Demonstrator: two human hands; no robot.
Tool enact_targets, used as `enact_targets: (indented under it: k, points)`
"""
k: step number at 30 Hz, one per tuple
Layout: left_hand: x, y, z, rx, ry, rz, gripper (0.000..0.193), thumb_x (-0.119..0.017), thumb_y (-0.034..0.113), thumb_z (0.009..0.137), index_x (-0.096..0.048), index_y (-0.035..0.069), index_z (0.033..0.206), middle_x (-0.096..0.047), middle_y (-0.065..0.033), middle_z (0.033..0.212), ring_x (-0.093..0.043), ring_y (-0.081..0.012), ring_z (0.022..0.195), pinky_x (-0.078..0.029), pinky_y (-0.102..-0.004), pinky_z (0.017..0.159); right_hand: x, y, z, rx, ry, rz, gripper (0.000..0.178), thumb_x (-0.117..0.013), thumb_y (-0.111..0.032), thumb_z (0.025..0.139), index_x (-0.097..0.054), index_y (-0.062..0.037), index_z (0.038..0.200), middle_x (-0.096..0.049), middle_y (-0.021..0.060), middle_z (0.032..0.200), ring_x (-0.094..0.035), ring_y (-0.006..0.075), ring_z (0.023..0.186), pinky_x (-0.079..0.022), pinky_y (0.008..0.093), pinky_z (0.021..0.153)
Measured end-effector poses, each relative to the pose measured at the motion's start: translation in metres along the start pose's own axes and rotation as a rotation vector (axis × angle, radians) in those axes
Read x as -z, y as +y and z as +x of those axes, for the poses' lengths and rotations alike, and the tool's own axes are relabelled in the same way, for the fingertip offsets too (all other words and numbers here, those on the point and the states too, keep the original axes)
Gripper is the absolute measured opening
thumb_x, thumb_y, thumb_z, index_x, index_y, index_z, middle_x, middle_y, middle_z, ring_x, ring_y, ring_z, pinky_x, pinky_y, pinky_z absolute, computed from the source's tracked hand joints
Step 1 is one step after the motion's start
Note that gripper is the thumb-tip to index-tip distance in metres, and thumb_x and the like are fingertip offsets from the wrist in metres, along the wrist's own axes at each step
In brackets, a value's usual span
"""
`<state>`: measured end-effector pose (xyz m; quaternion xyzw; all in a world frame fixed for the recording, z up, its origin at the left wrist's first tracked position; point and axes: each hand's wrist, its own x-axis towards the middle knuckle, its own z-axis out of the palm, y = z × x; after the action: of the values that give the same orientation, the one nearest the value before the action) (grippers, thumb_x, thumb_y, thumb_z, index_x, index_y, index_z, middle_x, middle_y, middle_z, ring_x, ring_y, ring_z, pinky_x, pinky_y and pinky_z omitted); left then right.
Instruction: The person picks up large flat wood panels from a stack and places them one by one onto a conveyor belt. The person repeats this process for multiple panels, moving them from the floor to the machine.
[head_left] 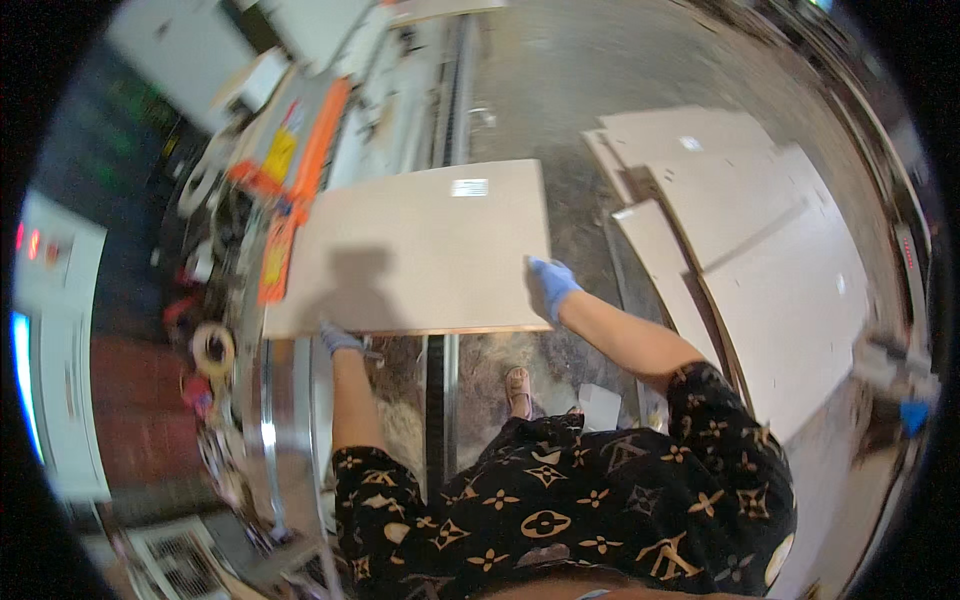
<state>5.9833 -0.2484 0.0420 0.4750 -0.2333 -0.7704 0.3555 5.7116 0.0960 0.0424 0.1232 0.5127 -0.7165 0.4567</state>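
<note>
A beige wooden panel with a small white label lies flat across the machine bed in front of me. My left hand, in a bluish glove, is closed on the panel's near edge toward its left part. On the right side edge, close to the near corner, my right hand grips it, in a glove of the same colour. The fingers of both hands are partly hidden or blurred. The panel's left edge lies against the orange guard of the machine.
Long metal rails run away under the panel. Beige panels are stacked at the right. Rolls of edge tape and clutter line the left side, beyond which stands a pale control cabinet with a lit screen. My sandalled foot is on the floor.
</note>
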Motion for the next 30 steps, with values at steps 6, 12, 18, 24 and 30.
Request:
enact_targets:
  k: [6, 12, 18, 24, 30]
  points:
    - [-0.064, 0.004, 0.072, 0.073, -0.104, 0.095, 0.064, -0.037, 0.058, 0.091, -0.052, 0.011, 0.131, -0.055, -0.0128, 0.131, -0.053, -0.0324, 0.114, -0.044, -0.0501, 0.091, -0.017, -0.079, -0.018, 0.304, 0.195, -0.135, 0.042, -0.062, -0.025, 0.090, -0.051, -0.0053, 0.126, -0.061, 0.0149, 0.114, -0.058, 0.0244, 0.102, -0.048, 0.0359, 0.083]
    - [-0.155, -0.088, -0.044, -0.508, -0.026, 0.427, 0.052, -0.049, 0.039, 0.095, -0.045, 0.006, 0.134, -0.044, -0.0160, 0.136, -0.047, -0.0299, 0.121, -0.044, -0.0446, 0.097, 0.159, -0.125, -0.207, 1.157, 0.715, -1.070, 0.034, -0.070, -0.027, 0.084, -0.064, -0.0121, 0.114, -0.062, 0.0095, 0.117, -0.057, 0.0236, 0.108, -0.045, 0.0357, 0.095]
    - [-0.227, -0.287, -0.250, 0.235, -0.975, 0.648, 0.053, -0.065, 0.025, 0.088, -0.044, 0.005, 0.133, -0.057, -0.0114, 0.115, -0.059, -0.0228, 0.099, -0.051, -0.0338, 0.080, 0.336, -0.067, -0.360, 0.507, 1.673, -1.144, 0.050, -0.067, -0.034, 0.083, -0.056, -0.0098, 0.125, -0.057, 0.0174, 0.126, -0.052, 0.0343, 0.119, -0.039, 0.0448, 0.103]
    - [-0.280, -0.404, -0.379, 0.672, -1.271, 0.814, 0.059, -0.064, 0.030, 0.089, -0.037, 0.015, 0.140, -0.054, -0.0112, 0.130, -0.056, -0.0251, 0.110, -0.052, -0.0368, 0.082, 0.292, -0.013, -0.331, 0.567, 0.868, -0.602, 0.059, -0.067, -0.040, 0.085, -0.050, -0.0091, 0.132, -0.065, 0.0107, 0.110, -0.060, 0.0250, 0.107, -0.048, 0.0363, 0.091]
    - [-0.301, -0.457, -0.398, 0.848, -1.210, 0.796, 0.052, -0.063, 0.033, 0.090, -0.042, 0.021, 0.136, -0.051, -0.0100, 0.134, -0.053, -0.0273, 0.113, -0.050, -0.0436, 0.084, 0.295, -0.032, -0.365, 1.047, 1.221, -0.969, 0.042, -0.073, -0.021, 0.079, -0.062, -0.0060, 0.116, -0.065, 0.0168, 0.106, -0.064, 0.0286, 0.097, -0.052, 0.0385, 0.085]
